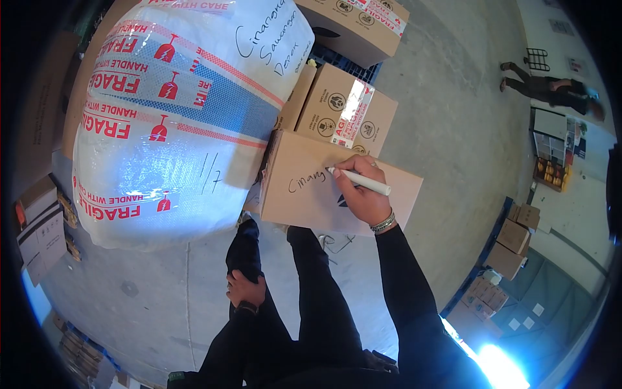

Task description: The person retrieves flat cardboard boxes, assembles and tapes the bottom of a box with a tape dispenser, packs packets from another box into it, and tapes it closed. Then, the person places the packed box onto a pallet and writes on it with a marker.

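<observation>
My right hand (368,194) grips a white marker (363,181), its dark tip touching the side of a cardboard box (298,207). Black handwriting on that face begins "Cinang". A bracelet circles my right wrist. My left hand (246,289) lies over my bent left knee, fingers spread on the dark trouser cloth, with nothing in it. Left of the box bulges a large white woven sack (175,214), wrapped in clear film and red FRAGILE tape. It bears handwriting at the top and "1/7" lower down.
More taped boxes (337,110) stand behind, near a blue pallet (346,65). Stacked boxes (508,240) sit on the right, and another box (42,240) at the left. A person (557,89) stands far off at upper right, by a wire rack (537,59). Concrete floor (155,298) surrounds my feet.
</observation>
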A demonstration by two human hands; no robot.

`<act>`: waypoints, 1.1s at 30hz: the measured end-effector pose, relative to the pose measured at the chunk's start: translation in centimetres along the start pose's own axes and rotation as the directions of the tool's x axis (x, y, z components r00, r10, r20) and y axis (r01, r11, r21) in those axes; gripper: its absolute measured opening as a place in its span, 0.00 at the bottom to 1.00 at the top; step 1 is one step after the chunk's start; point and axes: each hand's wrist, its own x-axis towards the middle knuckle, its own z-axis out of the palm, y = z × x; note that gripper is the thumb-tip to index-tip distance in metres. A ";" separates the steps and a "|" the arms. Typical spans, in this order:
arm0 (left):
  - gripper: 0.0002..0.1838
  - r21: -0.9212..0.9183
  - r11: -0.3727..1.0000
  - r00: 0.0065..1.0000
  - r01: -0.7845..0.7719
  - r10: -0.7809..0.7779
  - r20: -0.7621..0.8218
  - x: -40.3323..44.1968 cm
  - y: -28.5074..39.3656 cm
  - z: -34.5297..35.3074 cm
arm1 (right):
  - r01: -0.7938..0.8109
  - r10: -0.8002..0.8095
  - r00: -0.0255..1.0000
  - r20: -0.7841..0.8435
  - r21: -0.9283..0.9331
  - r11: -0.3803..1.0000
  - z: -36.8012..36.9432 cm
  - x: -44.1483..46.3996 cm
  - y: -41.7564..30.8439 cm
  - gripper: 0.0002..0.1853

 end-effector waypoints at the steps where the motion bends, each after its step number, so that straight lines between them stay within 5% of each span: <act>1: 0.35 0.001 1.000 1.000 -0.002 0.002 -0.001 0.0 0.0 0.0 | -0.001 0.001 1.000 -0.002 -0.001 1.000 -0.2 0.0 0.1 0.04; 3: 0.34 -0.004 1.000 1.000 -0.002 0.002 0.001 0.0 -0.1 0.2 | 0.019 -0.015 0.997 0.081 -0.043 0.999 -0.6 -0.1 0.5 0.05; 15: 0.34 -0.004 1.000 1.000 -0.002 0.002 0.001 0.0 0.1 0.2 | -0.024 0.025 0.995 -0.101 0.009 1.000 -0.9 -0.4 1.3 0.05; 28: 0.35 0.014 1.000 1.000 -0.008 0.007 0.009 0.0 0.3 0.1 | -0.033 0.032 0.999 -0.028 -0.015 0.999 -1.4 -0.6 1.7 0.06; 33: 0.35 0.014 1.000 0.999 0.003 -0.003 0.033 0.1 0.3 0.3 | -0.191 0.195 0.981 0.000 0.199 0.961 -0.1 -3.0 -2.4 0.03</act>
